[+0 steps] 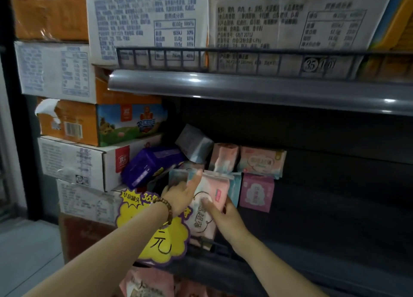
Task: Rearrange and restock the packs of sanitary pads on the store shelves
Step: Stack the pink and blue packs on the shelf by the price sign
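Observation:
A pink and white pad pack (204, 216) stands at the front of the dark lower shelf (335, 218). My right hand (223, 216) grips its right edge, thumb on its face. My left hand (181, 196), with a bead bracelet at the wrist, touches the top left of the packs with its fingers extended. Behind stand a purple pack (149, 165), a tilted grey pack (194, 143), two pale pink packs (224, 157) (260, 161) and a pink box-shaped pack (256, 192).
Stacked cartons (73, 160) crowd the left side. A yellow price sign (161, 236) hangs on the shelf's front rail. The upper shelf (245, 89) holds large white cartons behind a wire rail. More pink packs (147, 283) sit on the shelf below.

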`<state>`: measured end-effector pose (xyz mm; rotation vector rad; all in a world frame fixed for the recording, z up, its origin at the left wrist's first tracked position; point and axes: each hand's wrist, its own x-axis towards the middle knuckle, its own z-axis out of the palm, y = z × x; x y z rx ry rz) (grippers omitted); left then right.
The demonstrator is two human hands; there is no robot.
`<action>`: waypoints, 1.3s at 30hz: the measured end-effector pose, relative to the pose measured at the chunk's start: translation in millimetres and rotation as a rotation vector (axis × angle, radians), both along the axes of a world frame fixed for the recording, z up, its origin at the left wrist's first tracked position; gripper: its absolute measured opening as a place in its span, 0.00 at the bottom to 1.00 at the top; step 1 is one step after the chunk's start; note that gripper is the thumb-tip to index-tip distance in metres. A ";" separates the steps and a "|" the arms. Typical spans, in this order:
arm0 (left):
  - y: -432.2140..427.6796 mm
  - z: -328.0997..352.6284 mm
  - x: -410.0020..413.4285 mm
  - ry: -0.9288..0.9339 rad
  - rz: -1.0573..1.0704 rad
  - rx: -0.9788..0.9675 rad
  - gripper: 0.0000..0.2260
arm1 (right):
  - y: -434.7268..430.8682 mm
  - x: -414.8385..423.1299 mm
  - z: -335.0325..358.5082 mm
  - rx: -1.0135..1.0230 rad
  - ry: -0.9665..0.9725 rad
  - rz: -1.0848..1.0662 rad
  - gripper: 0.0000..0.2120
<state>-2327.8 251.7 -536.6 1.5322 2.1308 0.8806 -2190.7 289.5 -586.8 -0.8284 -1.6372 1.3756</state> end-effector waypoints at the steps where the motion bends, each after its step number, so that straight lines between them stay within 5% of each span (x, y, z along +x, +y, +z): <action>1: -0.6 -1.0 2.8 0.011 -0.032 0.064 0.50 | -3.0 4.1 1.0 -0.018 0.028 -0.010 0.15; 6: -15.6 13.5 29.2 -0.073 -0.216 0.420 0.27 | -21.0 47.2 46.6 -0.005 0.186 -0.103 0.11; 10: -45.4 37.6 61.1 -0.173 -0.312 0.495 0.38 | -51.6 85.2 92.6 0.028 0.259 -0.049 0.23; 14: -86.8 50.3 77.5 -0.245 -0.311 0.496 0.39 | -92.4 104.7 108.6 0.003 0.293 0.046 0.22; 18: -134.8 35.8 91.6 -0.639 -0.260 0.454 0.46 | -124.8 107.9 100.4 -0.066 0.166 0.086 0.21; 23: -182.6 -24.7 86.2 -1.194 -0.097 0.152 0.53 | -168.0 99.1 67.8 -0.154 -0.062 0.169 0.09; 29: -258.5 -86.7 97.8 -1.377 0.023 0.118 0.28 | -223.5 108.3 21.0 -0.259 -0.191 0.348 0.17; 34: -281.5 -141.0 73.3 -1.395 0.320 0.236 0.44 | -238.5 116.4 -52.9 -0.463 -0.159 0.377 0.31; 39: -310.5 -167.3 65.5 -1.366 0.503 0.212 0.44 | -269.1 100.8 -118.1 -0.725 0.008 0.459 0.51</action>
